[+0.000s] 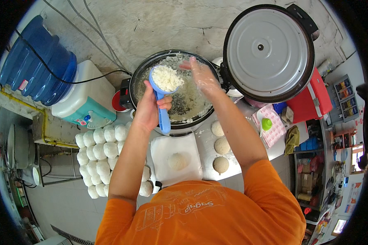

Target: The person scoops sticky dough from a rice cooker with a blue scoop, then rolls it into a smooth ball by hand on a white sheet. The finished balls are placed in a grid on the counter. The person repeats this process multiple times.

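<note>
Cooked rice fills the blue plastic scoop (pixel 163 116) that my left hand (pixel 153 105) grips by its handle, above a large rice cooker (pixel 135 73). My right hand (pixel 202 75), in a clear plastic glove, is held over the cooker's right side with its fingers apart; nothing shows in it. More rice (pixel 199 98) clings to the inside of the pot. In front of the cooker, a rice mound (pixel 177 161) rests on white paper (pixel 162 147). Several rice balls (pixel 221 146) stand in a column to the right of the paper. Many white wrapped balls (pixel 103 167) are stacked at the left.
The cooker's round lid (pixel 266 55) stands raised at the right. Behind it is a red cooler box (pixel 312 98). A patterned cloth (pixel 274 131) bears a small green item (pixel 266 124). A water dispenser (pixel 87 95) with a blue bottle (pixel 40 64) stands at the left against the wall.
</note>
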Tool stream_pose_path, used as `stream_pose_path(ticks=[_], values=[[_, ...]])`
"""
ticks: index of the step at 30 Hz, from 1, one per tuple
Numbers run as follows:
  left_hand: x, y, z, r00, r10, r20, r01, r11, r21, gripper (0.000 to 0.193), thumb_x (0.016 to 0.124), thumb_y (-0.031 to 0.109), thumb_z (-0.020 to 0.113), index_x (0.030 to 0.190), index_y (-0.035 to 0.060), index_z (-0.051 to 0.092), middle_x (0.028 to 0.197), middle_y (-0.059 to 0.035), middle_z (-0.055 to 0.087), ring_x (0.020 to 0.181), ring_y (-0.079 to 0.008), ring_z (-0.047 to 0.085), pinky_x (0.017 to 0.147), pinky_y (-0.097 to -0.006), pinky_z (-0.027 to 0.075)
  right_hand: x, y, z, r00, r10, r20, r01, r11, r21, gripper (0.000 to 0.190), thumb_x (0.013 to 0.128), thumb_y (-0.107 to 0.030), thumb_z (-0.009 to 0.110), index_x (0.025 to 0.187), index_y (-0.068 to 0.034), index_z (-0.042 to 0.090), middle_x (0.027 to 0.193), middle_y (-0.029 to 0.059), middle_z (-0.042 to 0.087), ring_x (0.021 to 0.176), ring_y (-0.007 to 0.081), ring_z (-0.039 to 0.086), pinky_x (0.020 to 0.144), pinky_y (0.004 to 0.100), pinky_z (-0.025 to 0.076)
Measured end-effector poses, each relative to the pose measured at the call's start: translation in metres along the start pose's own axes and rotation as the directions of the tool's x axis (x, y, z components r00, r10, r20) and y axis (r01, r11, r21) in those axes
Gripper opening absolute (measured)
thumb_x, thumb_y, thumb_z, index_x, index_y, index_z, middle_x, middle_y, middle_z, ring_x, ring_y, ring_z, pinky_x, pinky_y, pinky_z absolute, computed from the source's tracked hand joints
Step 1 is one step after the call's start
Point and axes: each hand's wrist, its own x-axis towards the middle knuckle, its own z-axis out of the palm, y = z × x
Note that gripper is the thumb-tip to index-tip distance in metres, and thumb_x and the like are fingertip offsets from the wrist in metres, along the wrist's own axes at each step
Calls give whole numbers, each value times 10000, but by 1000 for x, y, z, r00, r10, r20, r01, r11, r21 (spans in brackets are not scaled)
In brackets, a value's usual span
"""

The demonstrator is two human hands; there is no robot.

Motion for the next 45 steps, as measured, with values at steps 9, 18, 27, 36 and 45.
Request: stream_pose_path(ticks=[9,18,27,36,45], values=[[5,-43,22,976,85,-202,-11,939,344,364,1196,532,499,1317,189,479,1030,10,534,769,-127,506,692,-325,460,7,-1,50,961,-268,66,273,959,-82,819,1178,-661,232,1732,-88,422,1724,248,494,1616,416,443,1333,451,313],[-6,-35,19,971,237,-37,-220,941,257,436,1184,494,537,1449,153,479,1312,-46,645,1123,-200,641,987,-428,541,-55,-27,-38,986,-164,-28,153,962,-226,762,1116,-558,625,1658,-48,464,1437,165,687,1279,306,670,1122,433,519],[-81,-95,8,972,-38,232,-114,787,606,607,1099,180,713,1630,97,431,1636,-63,519,1501,-227,473,1253,-440,348,-240,50,-36,802,431,413,-597,563,572,310,1004,-128,798,1262,-45,647,855,43,638,633,161,593,583,337,509],[-173,10,111,646,180,742,-472,858,202,580,1098,518,633,1480,95,524,1391,-180,685,1252,-290,653,1052,-484,516,-222,281,-120,886,65,-459,-416,548,-726,925,965,19,592,1779,-336,332,1454,289,691,1234,445,736,1022,537,594],[-196,0,148,448,-63,892,-332,914,232,566,1093,409,648,1538,94,498,1426,-150,660,1274,-281,651,1073,-471,521,-223,234,-92,811,-230,-539,-294,636,-713,909,887,66,726,1719,-183,456,1419,284,650,1205,442,714,957,499,586]])
